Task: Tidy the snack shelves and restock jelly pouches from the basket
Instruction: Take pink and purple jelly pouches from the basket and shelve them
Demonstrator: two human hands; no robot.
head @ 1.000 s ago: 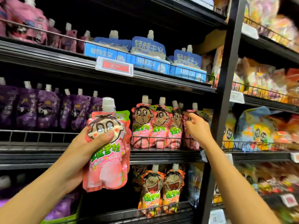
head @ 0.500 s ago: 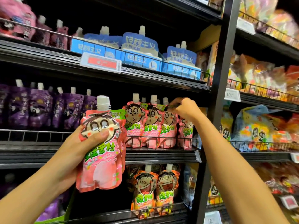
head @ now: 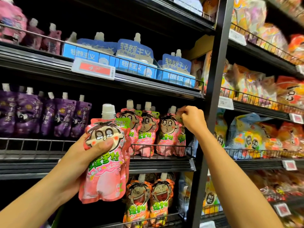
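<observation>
**shelfwatcher:** So the left hand [head: 79, 163] is wrapped round a small stack of glossy pink spouted jelly pouches with a cartoon face and white screw caps [head: 105, 158], thumb pressed across the front one's face. They're held upright in front of the black metal middle shelf [head: 164, 163], off the shelf itself.

**aisle9:** And the right?

**shelfwatcher:** The right hand [head: 192, 120] is up at the far right end of the row of matching pink pouches standing behind the wire rail [head: 148, 129], fingers curled and pinching the top of the last pouch in that row [head: 181, 139], right next to the black upright post [head: 212, 112].

**aisle9:** Neighbours?

**shelfwatcher:** Purple spouted pouches [head: 49, 116] left on the same shelf, blue ones in boxes [head: 134, 50] above, orange laughing-face pouches [head: 148, 199] below.
</observation>
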